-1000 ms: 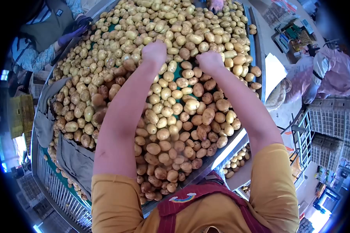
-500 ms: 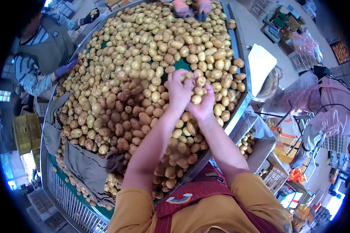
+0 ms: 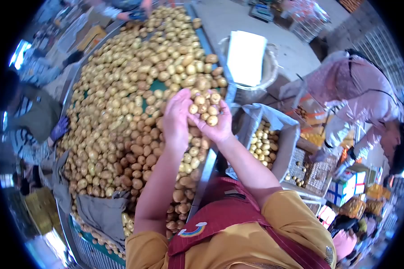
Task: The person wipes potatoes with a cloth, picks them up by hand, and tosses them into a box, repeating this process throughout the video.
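Observation:
Several small pale potatoes (image 3: pixel 204 107) lie cupped between my two hands, above the right part of the potato heap (image 3: pixel 116 89). My left hand (image 3: pixel 177 117) curves round them from the left side. From below and the right, my right hand (image 3: pixel 215 124) supports them in its palm, its fingers bent up around them. Under my hands the heap spreads over a sorting table with a metal rim (image 3: pixel 206 168). Browner potatoes (image 3: pixel 141 154) lie near my left forearm.
A lined crate of potatoes (image 3: pixel 262 143) stands right of the table, beside a plastic basket (image 3: pixel 316 175). Behind them is a round basket with a white sheet (image 3: pixel 247 58). A person (image 3: pixel 359 89) bends at the right; others work along the left and far edges.
The view has turned to the right, and the lined crate now shows more fully. My hands have moved toward the table's right edge, opened upward, and more potatoes show in them.

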The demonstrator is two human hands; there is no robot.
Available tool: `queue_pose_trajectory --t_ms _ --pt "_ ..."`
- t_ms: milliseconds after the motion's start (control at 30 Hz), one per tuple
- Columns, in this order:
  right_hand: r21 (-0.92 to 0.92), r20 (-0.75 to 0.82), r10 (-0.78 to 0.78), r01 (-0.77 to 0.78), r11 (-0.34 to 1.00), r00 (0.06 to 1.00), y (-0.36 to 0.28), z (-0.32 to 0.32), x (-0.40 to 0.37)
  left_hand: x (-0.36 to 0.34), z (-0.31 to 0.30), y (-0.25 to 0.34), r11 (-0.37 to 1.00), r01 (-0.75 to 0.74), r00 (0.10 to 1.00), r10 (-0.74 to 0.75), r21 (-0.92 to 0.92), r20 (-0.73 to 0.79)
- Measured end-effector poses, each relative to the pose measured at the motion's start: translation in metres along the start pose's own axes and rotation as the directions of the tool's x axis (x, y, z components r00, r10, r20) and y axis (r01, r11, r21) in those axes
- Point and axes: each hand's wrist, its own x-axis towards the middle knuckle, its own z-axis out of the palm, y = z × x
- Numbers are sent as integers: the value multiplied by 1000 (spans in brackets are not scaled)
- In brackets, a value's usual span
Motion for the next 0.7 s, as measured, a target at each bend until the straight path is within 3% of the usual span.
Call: queue_pose_trajectory --t_ms 33,67,100,133,200,233,267,300,367,433,533,567,633,667,700 --pt "58 -7 5 -5 998 1000 -6 5 -7 5 -20 -16 927 -161 986 132 338 105" --pt "67 16 -20 19 998 1000 -15 8 -15 -11 -17 0 193 -520 827 357 832 434" --pt "75 40 -47 44 996 998 -26 9 -26 -23 -2 10 388 -294 946 252 874 206" --pt "32 64 -103 101 994 993 -40 11 -37 -27 8 22 495 -82 993 116 865 28" --pt "71 88 -183 177 982 979 -73 13 -63 -46 -33 9 768 -140 990 124 625 70" --pt "77 107 -222 214 974 969 -94 9 -76 -63 -18 25 787 67 991 18 614 -130" --pt "62 16 -310 309 949 951 -115 10 -92 -68 -53 24 501 -140 989 110 854 98" --pt "39 -8 -394 394 918 919 -137 10 -106 -69 -83 16 791 -3 998 44 612 -52" --pt "34 -44 -531 533 845 846 -198 -10 -128 -81 -117 21 788 -25 996 73 616 -53" --pt "-27 -209 -664 675 738 718 -269 -25 -142 -88 -157 20 776 -81 992 121 626 -22" --pt "5 -213 -724 742 670 656 -379 -42 -170 -85 -200 4 543 -270 954 261 795 146" --pt "-73 -261 -738 750 658 622 -403 -44 -169 -91 -207 4 485 -290 944 289 825 162" --pt "-398 -339 -771 660 637 539 -404 -33 -153 -94 -189 3 224 -321 937 217 920 274" --pt "-564 -354 -792 563 605 497 -390 -26 -138 -92 -178 -3 181 -274 951 198 944 238" --pt "-693 -390 -828 463 552 403 -359 -2 -129 -95 -144 4 267 -213 976 104 940 192"
